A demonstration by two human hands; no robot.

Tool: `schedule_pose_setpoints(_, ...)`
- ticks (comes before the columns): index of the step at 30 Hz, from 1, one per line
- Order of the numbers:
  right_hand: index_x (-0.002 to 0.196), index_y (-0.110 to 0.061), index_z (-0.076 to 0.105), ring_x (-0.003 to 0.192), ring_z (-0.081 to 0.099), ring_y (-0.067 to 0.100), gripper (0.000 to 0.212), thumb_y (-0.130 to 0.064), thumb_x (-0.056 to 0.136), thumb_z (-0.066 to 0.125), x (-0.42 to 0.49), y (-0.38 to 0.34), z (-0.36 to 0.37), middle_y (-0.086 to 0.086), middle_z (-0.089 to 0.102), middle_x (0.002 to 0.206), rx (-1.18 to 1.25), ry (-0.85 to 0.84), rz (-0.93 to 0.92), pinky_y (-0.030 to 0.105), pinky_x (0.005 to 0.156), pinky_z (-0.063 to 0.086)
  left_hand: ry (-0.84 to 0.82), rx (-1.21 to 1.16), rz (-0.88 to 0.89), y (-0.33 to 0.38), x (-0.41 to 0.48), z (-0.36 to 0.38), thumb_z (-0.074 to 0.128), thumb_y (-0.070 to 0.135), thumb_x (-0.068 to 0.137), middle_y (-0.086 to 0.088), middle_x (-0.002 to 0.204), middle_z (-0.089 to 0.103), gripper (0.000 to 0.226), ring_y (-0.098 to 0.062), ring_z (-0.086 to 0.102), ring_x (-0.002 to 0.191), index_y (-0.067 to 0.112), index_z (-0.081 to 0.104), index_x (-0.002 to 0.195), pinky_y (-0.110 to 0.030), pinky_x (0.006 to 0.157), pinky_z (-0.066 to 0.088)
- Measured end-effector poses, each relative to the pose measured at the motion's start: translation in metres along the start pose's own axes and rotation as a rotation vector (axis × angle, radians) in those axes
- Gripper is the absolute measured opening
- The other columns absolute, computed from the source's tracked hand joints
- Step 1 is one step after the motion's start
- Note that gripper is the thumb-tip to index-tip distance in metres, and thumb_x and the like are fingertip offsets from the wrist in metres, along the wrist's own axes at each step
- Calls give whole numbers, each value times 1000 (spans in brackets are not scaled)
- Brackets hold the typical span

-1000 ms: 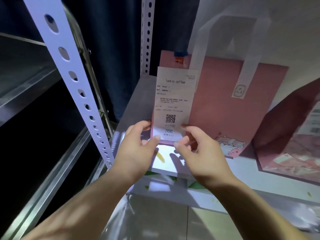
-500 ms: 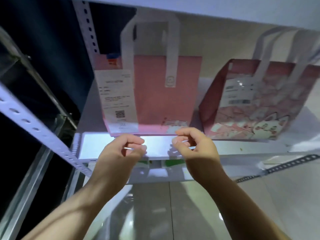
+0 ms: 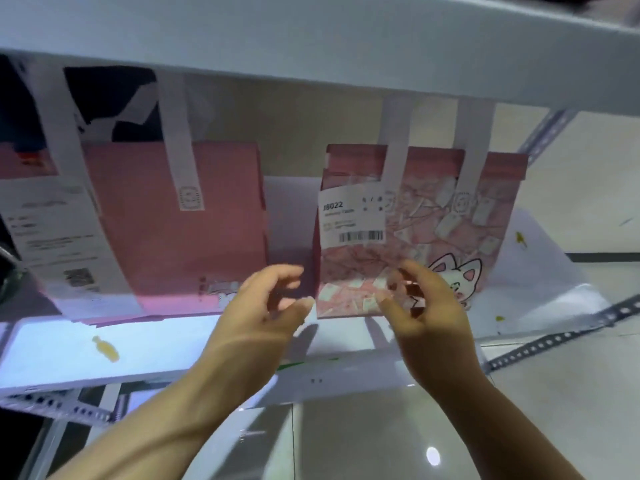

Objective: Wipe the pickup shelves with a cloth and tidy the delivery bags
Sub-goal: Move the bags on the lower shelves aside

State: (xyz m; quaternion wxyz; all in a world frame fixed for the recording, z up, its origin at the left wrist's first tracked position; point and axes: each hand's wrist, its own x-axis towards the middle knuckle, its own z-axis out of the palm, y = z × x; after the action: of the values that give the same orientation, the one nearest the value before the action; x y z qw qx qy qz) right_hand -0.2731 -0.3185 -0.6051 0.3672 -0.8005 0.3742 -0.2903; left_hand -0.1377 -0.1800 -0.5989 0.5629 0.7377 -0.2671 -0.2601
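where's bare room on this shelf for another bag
Bare: the front strip of the shelf before the plain pink bag, save a small yellow mark; and the end right of the cat bag. Crowded: the narrow gap between the bags, left hand and right hand in front.

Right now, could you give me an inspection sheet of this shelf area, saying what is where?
Surface: white shelf, brightly lit at the front; upper shelf above.
Job's things: plain bag with receipt on the left, cat bag with barcode label on the right, both upright; no cloth seen.
Clutter: yellow fleck on the shelf front.
Grippers: left hand and right hand loosely curled near the cat bag's foot, holding nothing.
Cables: nothing seen.
Surroundings: perforated rail; tiled floor.
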Motion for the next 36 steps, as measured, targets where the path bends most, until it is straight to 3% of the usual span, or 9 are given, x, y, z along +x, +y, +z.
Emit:
schedule_pose_setpoints(3,114,-18,57,95,58,16,35,-16,81,67,18,7,-10,1,61,104,-12,-46,-57,36,87,50,92,18,-5,10,20,24,64,26,84,6,92,62,16,0,58,71,37,58,95,-15,62,48)
schedule_pose_setpoints(5,119,-20,56,95,59,18,39,-15,82,66,26,10,-13,2,61,104,-2,-86,-63,42,86,51,119,-5,41,16,30,35,61,21,86,13,77,65,28,-8,58,64,47,59,94,-21,56,51)
schedule_pose_setpoints(7,123,-26,55,97,59,13,42,-20,82,66,31,11,-14,-3,60,107,14,-130,-66,40,86,52,135,-8,69,19,37,41,56,13,87,17,79,69,38,-7,61,60,51,56,92,-20,53,51)
schedule_pose_setpoints(12,121,-37,54,87,60,16,41,-32,82,62,41,17,-13,-7,57,97,-32,-224,-75,41,73,55,226,-35,67,20,47,51,54,13,91,19,86,68,29,5,62,70,42,58,92,-15,62,51)
schedule_pose_setpoints(16,118,-41,51,86,59,9,43,-41,76,56,43,22,-12,-15,55,95,-47,-234,-62,30,68,52,253,-43,32,20,49,53,55,11,90,9,95,69,25,-2,63,76,33,62,99,-20,68,51)
schedule_pose_setpoints(21,114,-35,56,82,61,13,33,-33,82,61,40,22,-20,-8,55,93,-11,-273,-40,43,70,55,254,6,0,23,38,52,57,10,87,2,88,72,27,-22,63,71,31,64,102,-25,60,52)
schedule_pose_setpoints(24,111,-37,56,88,57,7,30,-27,83,60,37,14,-31,-13,56,99,19,-282,-82,40,80,53,246,35,-56,28,26,50,61,16,85,-6,89,71,22,-29,65,79,31,64,100,-38,70,55)
schedule_pose_setpoints(28,118,-29,56,92,57,6,36,-22,83,63,28,7,-46,-9,58,106,83,-255,-6,34,83,51,279,-6,-101,37,-1,45,65,20,83,6,95,67,17,-20,63,90,28,62,98,-38,81,51)
schedule_pose_setpoints(36,98,-34,59,82,59,-1,19,-24,83,64,-10,-14,-86,-18,62,91,137,-159,42,12,64,46,202,-18,-130,66,-62,44,64,22,83,9,82,68,9,-13,65,78,30,66,87,-28,65,50)
